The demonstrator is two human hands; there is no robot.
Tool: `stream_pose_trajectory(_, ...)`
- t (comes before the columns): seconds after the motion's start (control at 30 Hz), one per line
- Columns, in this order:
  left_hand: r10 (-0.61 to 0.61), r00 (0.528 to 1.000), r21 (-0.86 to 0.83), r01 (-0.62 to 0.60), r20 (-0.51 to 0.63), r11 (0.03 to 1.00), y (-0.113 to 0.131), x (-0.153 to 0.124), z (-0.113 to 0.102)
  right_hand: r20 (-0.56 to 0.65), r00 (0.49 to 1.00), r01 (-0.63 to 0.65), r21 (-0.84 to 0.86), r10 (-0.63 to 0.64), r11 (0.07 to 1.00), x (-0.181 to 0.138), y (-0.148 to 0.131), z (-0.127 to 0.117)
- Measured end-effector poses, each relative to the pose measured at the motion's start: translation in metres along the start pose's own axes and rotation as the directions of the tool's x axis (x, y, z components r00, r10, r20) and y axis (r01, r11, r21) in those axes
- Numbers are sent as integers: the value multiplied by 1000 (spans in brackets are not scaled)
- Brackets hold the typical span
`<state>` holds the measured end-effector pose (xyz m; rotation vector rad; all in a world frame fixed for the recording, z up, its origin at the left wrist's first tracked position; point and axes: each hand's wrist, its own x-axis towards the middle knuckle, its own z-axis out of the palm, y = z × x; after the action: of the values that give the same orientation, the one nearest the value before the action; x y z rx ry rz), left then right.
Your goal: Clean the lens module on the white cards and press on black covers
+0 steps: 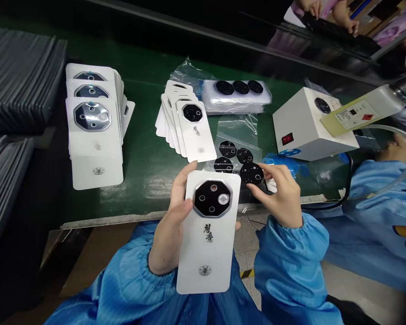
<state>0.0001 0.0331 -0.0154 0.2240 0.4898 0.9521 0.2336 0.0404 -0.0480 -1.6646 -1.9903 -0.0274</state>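
Observation:
My left hand [174,221] is closed around a white phone back cover [206,253], which has a black octagonal camera area and dark printed characters. Between the thumb and fingers of my right hand [279,192] is a black octagonal camera lens cover [251,174] with small round holes. It is just right of the phone back cover's top corner. Several more loose black lens covers [228,149] lie on a clear plastic bag [238,128] beyond my hands. A fanned stack of white phone back covers [203,144] rests behind my left hand.
Another stack of white covers [96,167] lies to the left, beside dark grey trays [20,76]. Further back is a plastic-wrapped bundle [237,101] with black lens covers on top. A white box [297,122] with a red switch supports a tilted bottle [365,110]. A co-worker's blue sleeve [375,180] is at right.

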Motion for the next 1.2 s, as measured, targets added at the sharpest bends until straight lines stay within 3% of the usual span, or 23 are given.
stream_pose_trajectory(0.1, -23, 1000, 3, 23, -7, 1000, -2, 1, 0, -94, 995, 2, 148, 12, 989, -1, -17, -14)
stream_pose_trajectory(0.2, -33, 999, 26, 33, 2, 999, -4, 3, -1, -144, 988, 93, 254, -57, 963, 0, -42, -22)
stream_pose_trajectory(0.4, 12, 1000, 99, -11, -9, 995, -8, 2, 1, -156, 948, 295, 98, -278, 951, 4, -80, -20)
stream_pose_trajectory(0.87, 12, 991, 167, -33, 131, 985, -8, 0, -13, -142, 947, 286, -39, -289, 957, 0, -89, -21)
stream_pose_trajectory(1.07, -20, 999, 202, 9, 50, 979, -4, -5, -5, -132, 951, 278, -43, -281, 960, 1, -88, -23)
stream_pose_trajectory(1.2, -35, 997, 174, 23, 67, 984, -3, -6, -3, -137, 949, 280, -43, -283, 959, 1, -89, -23)
